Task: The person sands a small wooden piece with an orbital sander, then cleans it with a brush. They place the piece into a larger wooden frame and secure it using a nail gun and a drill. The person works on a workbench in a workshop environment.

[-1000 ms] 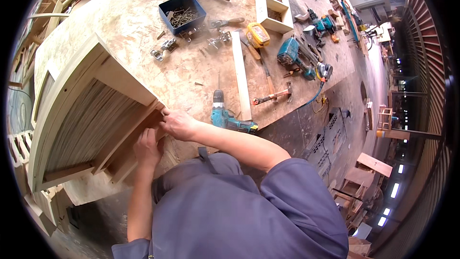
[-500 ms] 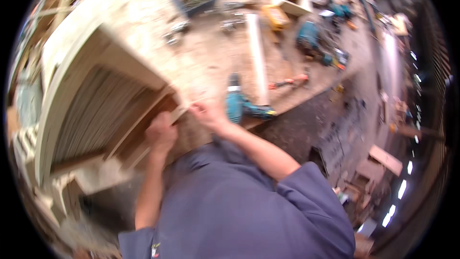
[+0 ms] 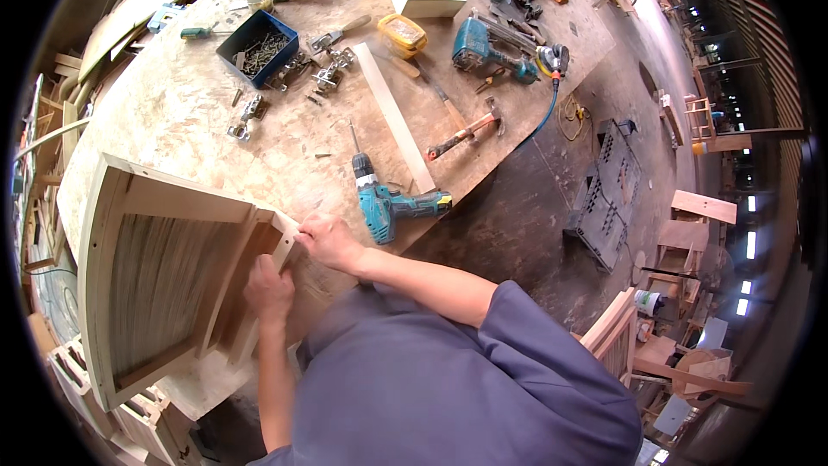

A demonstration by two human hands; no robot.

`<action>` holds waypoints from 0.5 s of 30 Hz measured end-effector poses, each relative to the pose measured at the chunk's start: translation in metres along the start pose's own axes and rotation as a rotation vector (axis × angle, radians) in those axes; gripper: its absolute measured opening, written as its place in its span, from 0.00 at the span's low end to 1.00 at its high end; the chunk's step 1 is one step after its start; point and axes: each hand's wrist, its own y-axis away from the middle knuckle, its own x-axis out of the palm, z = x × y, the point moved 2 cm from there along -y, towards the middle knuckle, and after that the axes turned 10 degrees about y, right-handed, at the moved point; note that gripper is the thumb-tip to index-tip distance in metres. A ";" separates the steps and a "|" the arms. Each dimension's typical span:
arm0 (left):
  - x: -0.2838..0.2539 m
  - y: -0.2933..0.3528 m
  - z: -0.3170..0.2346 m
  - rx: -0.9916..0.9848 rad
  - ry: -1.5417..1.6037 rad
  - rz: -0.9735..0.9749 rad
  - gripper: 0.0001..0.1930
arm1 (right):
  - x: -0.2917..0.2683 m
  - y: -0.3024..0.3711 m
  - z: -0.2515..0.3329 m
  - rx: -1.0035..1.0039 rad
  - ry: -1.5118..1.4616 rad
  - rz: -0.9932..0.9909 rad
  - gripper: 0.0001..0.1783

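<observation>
Head view: the panelled wooden unit sits near left on the desk, its right edge apparently steadied from two sides: left hand curled there, right hand bent against the corner; I cannot tell whether either grips. The drill lies right, probably for easy reach.

On the workbench, the drill lies right of the cabinet.

The drill is teal, the panel seemingly grey-streaked.
</observation>
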 end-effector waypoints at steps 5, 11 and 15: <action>-0.001 -0.001 0.005 0.010 -0.040 -0.006 0.17 | -0.062 0.011 0.005 0.017 0.020 -0.173 0.09; 0.001 -0.001 -0.002 0.034 -0.015 -0.033 0.17 | -0.185 0.086 -0.107 0.385 0.282 -0.541 0.06; 0.012 -0.003 0.007 0.027 -0.043 -0.024 0.16 | -0.236 0.159 -0.205 0.624 0.382 -0.663 0.08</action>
